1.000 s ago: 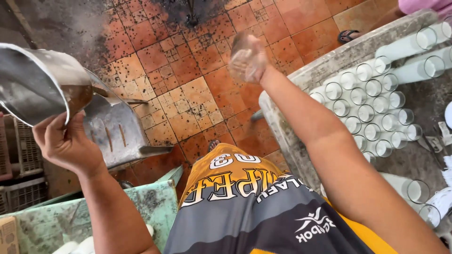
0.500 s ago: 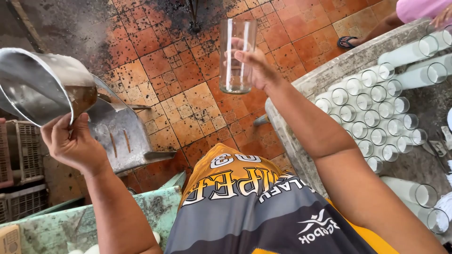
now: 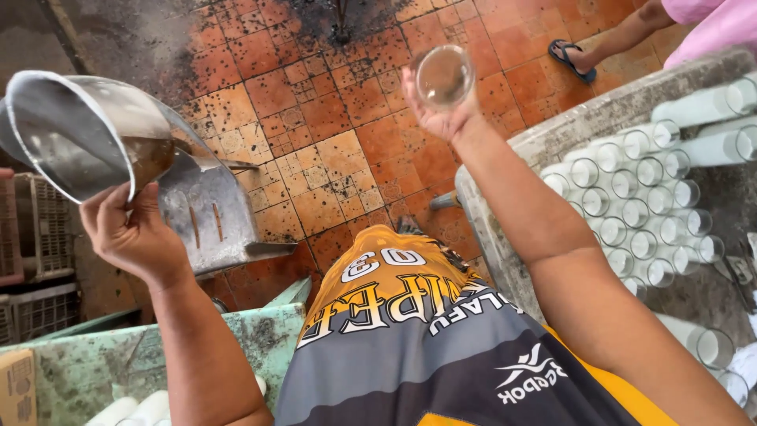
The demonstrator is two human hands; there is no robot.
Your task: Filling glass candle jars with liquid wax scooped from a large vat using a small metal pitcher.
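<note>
Left hand (image 3: 130,237) gripping a tilted metal jug (image 3: 83,134) with brown liquid inside, right hand (image 3: 438,110) holding an empty glass (image 3: 444,75) up high, well apart from the jug, rows of white-filled glasses (image 3: 631,213) on the tabletop (image 3: 576,130) at the right, tiled floor (image 3: 315,118) below

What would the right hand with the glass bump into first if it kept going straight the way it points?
Probably nothing soon. The right hand holds the glass out over the tiled floor; the way looks free, though depth is unclear.

top (image 3: 441,347) — sleeveless | grey, orange, yellow | white lettering — bare arms
</note>
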